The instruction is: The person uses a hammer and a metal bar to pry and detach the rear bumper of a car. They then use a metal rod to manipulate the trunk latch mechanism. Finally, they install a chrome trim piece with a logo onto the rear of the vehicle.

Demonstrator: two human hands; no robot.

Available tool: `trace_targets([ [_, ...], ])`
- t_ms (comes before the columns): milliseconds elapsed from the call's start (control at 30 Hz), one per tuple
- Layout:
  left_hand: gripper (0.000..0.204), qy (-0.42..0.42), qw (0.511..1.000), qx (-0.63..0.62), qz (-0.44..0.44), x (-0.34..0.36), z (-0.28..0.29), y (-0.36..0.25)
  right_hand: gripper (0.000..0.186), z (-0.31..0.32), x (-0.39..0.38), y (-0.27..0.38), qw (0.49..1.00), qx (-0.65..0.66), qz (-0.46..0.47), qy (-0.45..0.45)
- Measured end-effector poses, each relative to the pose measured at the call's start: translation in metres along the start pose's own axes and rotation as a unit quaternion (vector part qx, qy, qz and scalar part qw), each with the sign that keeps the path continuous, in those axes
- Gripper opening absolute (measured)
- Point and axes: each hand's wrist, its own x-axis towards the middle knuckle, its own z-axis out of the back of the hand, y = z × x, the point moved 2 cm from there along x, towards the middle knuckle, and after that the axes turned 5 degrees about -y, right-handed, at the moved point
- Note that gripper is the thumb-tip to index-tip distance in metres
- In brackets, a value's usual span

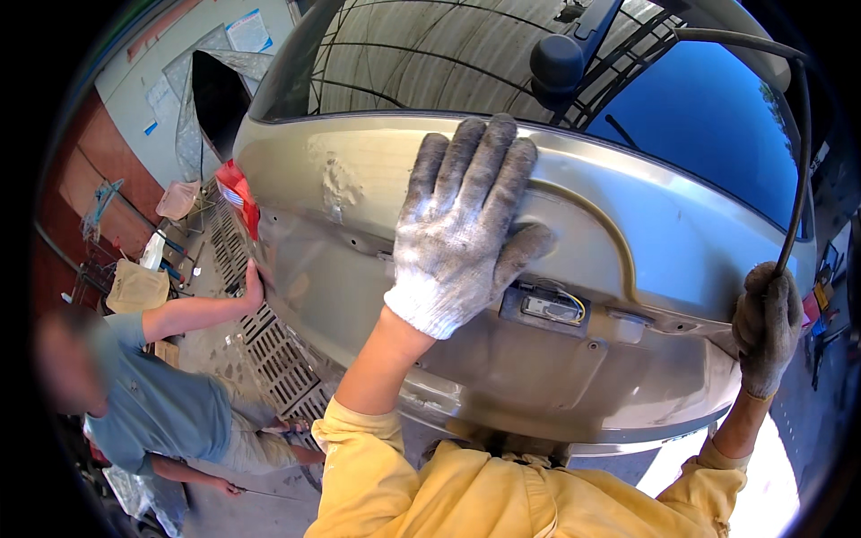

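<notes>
My left hand (466, 215), in a soiled white knit glove, lies flat with fingers stretched on the champagne-coloured tailgate (296, 157) of a vehicle, just under the rear window (430, 54). Left of it is a rough, scraped patch (341, 186) in the paint. My right hand (768, 323), gloved too, is closed around the lower end of a long black bent rod (803, 161). The rod rises along the right side and bends over the glass; what its far end touches is unclear. Below my left hand, a small lamp unit (552, 308) with a yellow wire sits in a recess.
A rear wiper (560, 67) crosses the glass. On the left a person in a blue shirt (166, 390) presses one hand on the vehicle and holds a thin rod in the other. A red packet (238, 197) rests at the tailgate's left edge. A drain grate (278, 359) runs along the floor.
</notes>
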Motion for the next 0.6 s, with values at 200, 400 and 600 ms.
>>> trace_targets([
  [200,0.065,-0.079,0.991,0.060,0.085,-0.069,0.019,0.052,0.039,-0.017,-0.022,0.007,0.981,-0.155,0.069,-0.091],
  [400,0.055,-0.153,0.985,0.011,0.078,-0.090,0.012,0.060,0.029,-0.101,-0.084,0.049,0.960,-0.272,0.067,-0.020],
  [600,0.053,-0.196,0.976,-0.059,0.073,-0.109,0.007,0.052,0.024,-0.148,-0.099,0.063,0.941,-0.329,0.081,0.008],
])
